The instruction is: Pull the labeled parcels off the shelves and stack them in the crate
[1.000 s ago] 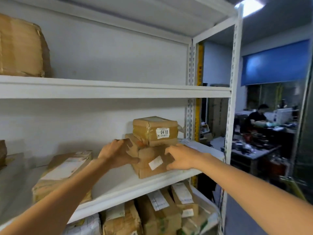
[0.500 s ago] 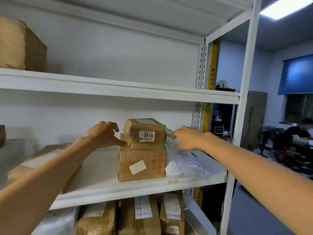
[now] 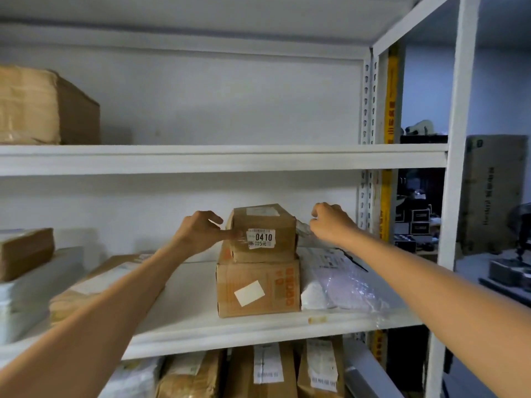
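1. Parcel 0410 [image 3: 264,234] sits on top of a larger box [image 3: 258,285] on the middle shelf [image 3: 230,331], label facing out.
2. Change: a second ago both hands were on the larger box. They have since moved up to the small one, and the stack now stands square to the shelf edge.
3. Left hand [image 3: 201,231]: thumb on the front face beside the label, fingers curled round the left corner; it pinches Parcel 0410.
4. Right hand [image 3: 330,222]: fingers curled at the right rear corner, next to a loose tail of tape. Contact with the cardboard is hidden, so a grip cannot be confirmed.
5. Reading: the pick is Parcel 0410 alone, and the lift has not begun. The crate is not in view.
6. Around it: a clear plastic mailer [image 3: 339,280] lies against the right side of the larger box, under the right forearm. A flat parcel [image 3: 94,285] lies to the left, well apart. More labelled parcels [image 3: 264,369] stand on the shelf below, and a big carton [image 3: 43,107] sits on the shelf above.
7. In the way: headroom under the upper shelf looks sufficient. Main risks, as judged: dragging the larger box along, or snagging the mailer.
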Demonstrator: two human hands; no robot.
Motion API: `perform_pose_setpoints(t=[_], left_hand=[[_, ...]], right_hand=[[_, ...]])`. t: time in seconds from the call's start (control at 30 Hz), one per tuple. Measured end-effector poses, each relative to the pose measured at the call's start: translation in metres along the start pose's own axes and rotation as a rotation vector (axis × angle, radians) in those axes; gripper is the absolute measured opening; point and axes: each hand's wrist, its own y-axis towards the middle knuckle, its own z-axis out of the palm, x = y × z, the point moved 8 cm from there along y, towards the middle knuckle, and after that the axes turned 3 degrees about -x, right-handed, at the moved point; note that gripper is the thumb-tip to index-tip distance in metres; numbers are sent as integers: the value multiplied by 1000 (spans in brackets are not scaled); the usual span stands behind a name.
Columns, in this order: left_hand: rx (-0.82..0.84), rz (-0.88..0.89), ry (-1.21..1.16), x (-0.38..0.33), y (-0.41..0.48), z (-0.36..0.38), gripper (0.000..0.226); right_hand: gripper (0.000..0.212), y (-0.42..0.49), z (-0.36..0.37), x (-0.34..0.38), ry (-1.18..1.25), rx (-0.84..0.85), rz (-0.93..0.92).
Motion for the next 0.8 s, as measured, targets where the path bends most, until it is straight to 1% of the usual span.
perform_pose_setpoints(t=[0.03,0.07,0.1,0.17,0.23,0.27,0.33,0.37,0.4,0.43,0.5,0.57,0.7,0.8], left_hand=[[-3,-19,-103,1,2,4,65],[4,-31,-197,1,4,9,66],[21,-53,-300,1,4,15,68],[88,-124,-502,-1,2,28,72],[134,-166,-548,-3,-1,37,75],[131,-172,-543,-4,-2,40,71],[74,-193,-551,-3,-2,42,64],[39,-205,-571,-2,-2,43,64],[11,-221,-595,-2,-3,43,63],[-15,-240,-622,0,-5,44,60],[-45,-266,-696,4,-10,47,52],[-24,-258,-789,5,-13,51,46],[21,-222,-916,2,-25,48,34],[-5,-181,-1022,7,-47,46,20]], right_hand=[[18,5,3,-2,147,-25,55],[23,8,7,-3,264,-41,104],[30,10,12,-2,349,-42,144],[47,13,28,-1,488,13,197],[60,15,48,1,599,92,222],[70,15,57,1,637,118,228],[85,29,79,-10,730,126,235],[87,32,84,-11,770,121,239],[84,29,82,-8,793,117,249],[73,20,76,-2,817,107,253],[43,10,69,4,865,89,247],[27,2,67,4,907,75,210],[16,-20,61,8,1008,30,161],[18,-43,59,9,1025,17,100]])
